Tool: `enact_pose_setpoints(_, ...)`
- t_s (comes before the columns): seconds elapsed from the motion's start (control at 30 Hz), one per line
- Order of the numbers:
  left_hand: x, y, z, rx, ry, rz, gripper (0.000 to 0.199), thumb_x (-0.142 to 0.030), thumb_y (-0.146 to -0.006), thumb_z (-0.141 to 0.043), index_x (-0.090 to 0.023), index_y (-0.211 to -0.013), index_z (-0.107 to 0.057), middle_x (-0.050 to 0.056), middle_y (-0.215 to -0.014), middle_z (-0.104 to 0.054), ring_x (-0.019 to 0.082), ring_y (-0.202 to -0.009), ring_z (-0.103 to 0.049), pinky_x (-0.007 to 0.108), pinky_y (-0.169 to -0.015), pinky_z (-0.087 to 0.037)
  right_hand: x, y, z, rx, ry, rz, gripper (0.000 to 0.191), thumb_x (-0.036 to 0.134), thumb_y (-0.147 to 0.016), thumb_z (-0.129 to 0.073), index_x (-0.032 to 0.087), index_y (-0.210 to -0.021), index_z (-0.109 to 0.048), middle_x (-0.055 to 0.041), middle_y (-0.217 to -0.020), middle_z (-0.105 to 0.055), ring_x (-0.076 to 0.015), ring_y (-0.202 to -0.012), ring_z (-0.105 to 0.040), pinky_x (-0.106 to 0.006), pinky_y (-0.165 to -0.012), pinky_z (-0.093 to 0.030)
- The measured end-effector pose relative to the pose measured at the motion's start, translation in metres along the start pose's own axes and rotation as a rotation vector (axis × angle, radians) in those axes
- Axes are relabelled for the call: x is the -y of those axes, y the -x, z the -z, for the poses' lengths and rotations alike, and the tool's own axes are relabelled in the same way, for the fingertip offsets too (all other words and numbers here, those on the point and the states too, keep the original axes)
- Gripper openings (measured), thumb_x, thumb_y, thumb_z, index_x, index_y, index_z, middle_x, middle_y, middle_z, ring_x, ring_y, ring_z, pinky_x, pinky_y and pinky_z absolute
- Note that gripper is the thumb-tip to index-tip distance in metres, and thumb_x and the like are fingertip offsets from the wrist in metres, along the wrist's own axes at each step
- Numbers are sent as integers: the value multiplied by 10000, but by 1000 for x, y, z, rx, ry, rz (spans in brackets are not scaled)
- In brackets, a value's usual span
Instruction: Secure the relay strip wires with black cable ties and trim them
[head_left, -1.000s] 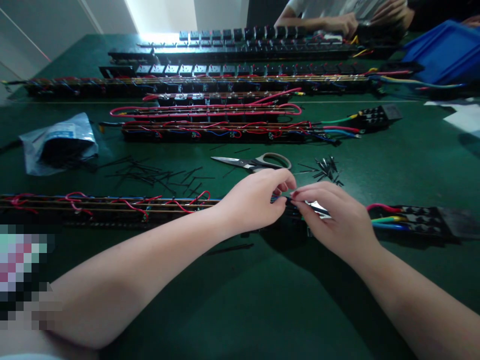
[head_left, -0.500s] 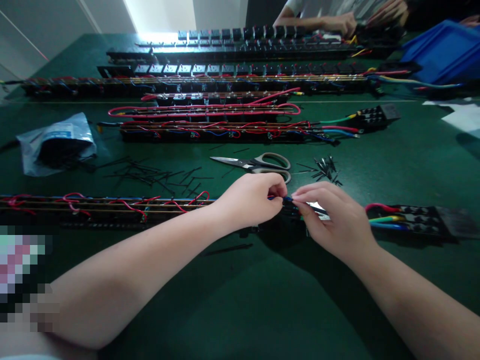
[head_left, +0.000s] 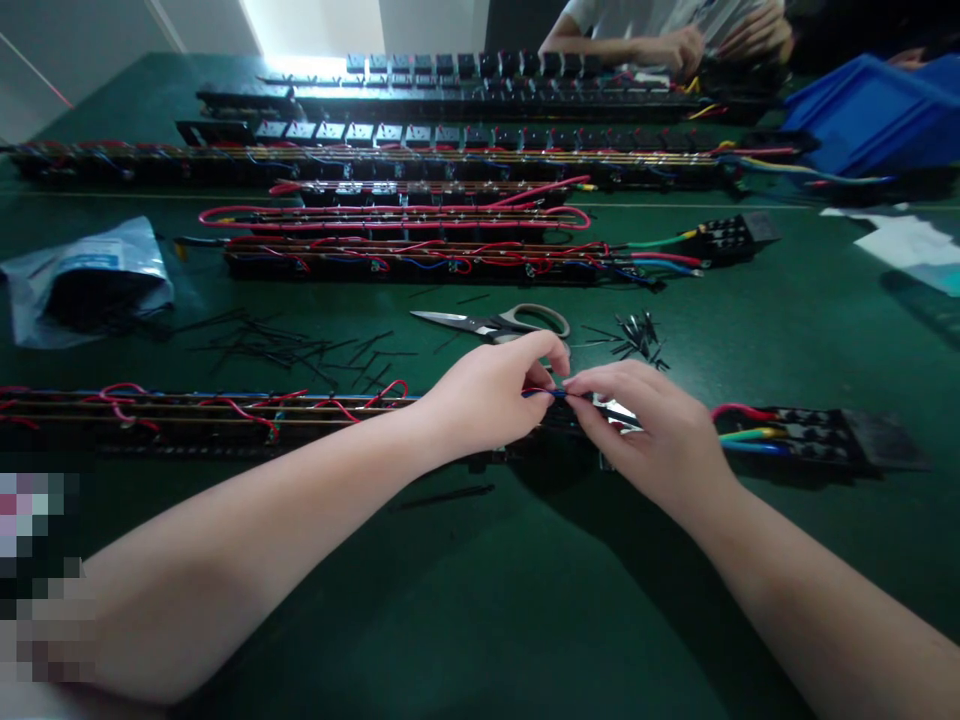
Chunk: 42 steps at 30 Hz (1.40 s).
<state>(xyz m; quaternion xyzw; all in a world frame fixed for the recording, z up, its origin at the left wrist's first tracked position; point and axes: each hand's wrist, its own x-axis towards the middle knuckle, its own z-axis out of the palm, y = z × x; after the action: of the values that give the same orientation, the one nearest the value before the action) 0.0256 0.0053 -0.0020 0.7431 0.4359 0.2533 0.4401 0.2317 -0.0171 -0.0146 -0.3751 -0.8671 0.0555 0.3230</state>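
A long black strip (head_left: 247, 408) with brass rods and red and blue wires lies across the green table (head_left: 480, 600). Over its right part, my left hand (head_left: 502, 390) is closed on a thin blue wire (head_left: 557, 393). My right hand (head_left: 645, 410) pinches the same wire just to the right, thumb and forefinger together. The fingertips of both hands nearly meet. Beyond my right hand, red, green and blue cables run to a black terminal block (head_left: 814, 438). Behind my left hand lie scissors (head_left: 487, 322), their handles partly hidden.
Loose black ties (head_left: 300, 345) and a short black pile (head_left: 637, 338) lie behind the strip. A plastic bag (head_left: 97, 285) is at left. Several wired strips (head_left: 420, 262) fill the back. A blue bin (head_left: 870, 110) and another person's hands (head_left: 750, 35) are at back right.
The whole view has shifted, so things appear slightly further left. My left forefinger has lifted a little from the thumb, while both hands stay at the wire.
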Motion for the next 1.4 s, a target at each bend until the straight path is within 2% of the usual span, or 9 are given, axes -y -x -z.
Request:
enact_pose_setpoints(0.27, 3, 0, -1, -6, 15, -72, 219, -30, -818, -586, -216, -930, -557, -19, -895, -716, 149, -877, -706, 283, -815, -544, -1, -1, 0, 25, -36, -12, 115, 137, -933, -646, 211, -1015, -674, -72, -973, -751, -213, -880, -704, -348, -770, -578)
enact_pose_setpoints(0.47, 1, 3, -2, -20, -50, -110, 209, -71, -831, -583, -217, -980, -575, -8, -913, -724, 163, -879, -700, 283, -786, -533, -2, 1, -2, 13, -7, -36, 97, 134, -930, -646, 195, -1002, -669, -77, -936, -742, -204, -849, -706, -324, -723, -572)
enact_pose_setpoints(0.7, -5, 9, -7, -58, -272, -170, 173, -289, -929, -619, -212, -1080, -583, 22, -965, -747, 206, -893, -711, 299, -741, -512, -3, 4, -3, -23, 5, -12, 133, 126, -920, -633, 206, -1015, -681, -78, -949, -749, -207, -850, -713, -330, -713, -577)
enact_pose_setpoints(1.03, -8, 17, -20, -121, -721, -302, 224, -245, -1033, -410, -181, -1122, -605, 49, -889, -745, 240, -844, -729, 323, -678, -508, -4, 2, -6, -75, -18, -1, 123, 147, -908, -628, 236, -935, -709, -58, -895, -762, -204, -817, -712, -342, -703, -578)
enact_pose_setpoints(1.17, -6, 16, -19, -126, -692, -316, 228, -211, -1027, -420, -187, -1107, -632, 54, -948, -754, 219, -896, -722, 318, -750, -524, -4, 2, -6, -92, -5, 5, 99, 154, -907, -645, 229, -931, -704, -60, -883, -759, -203, -811, -711, -335, -693, -580)
enact_pose_setpoints(1.3, -4, 14, -16, -175, -578, -340, 225, -202, -1033, -443, -171, -968, -656, 80, -1019, -740, 209, -989, -682, 319, -865, -510, -1, 1, -5, -51, -11, -74, 103, 188, -917, -646, 253, -912, -726, -58, -892, -767, -216, -827, -721, -364, -728, -592)
enact_pose_setpoints(1.4, -3, 11, -14, -190, -530, -316, 202, -202, -1022, -473, -178, -938, -655, 72, -1001, -731, 213, -976, -663, 327, -868, -500, 0, 0, -4, -30, -40, -115, 91, 219, -916, -660, 259, -902, -740, -63, -909, -773, -224, -838, -723, -378, -757, -596)
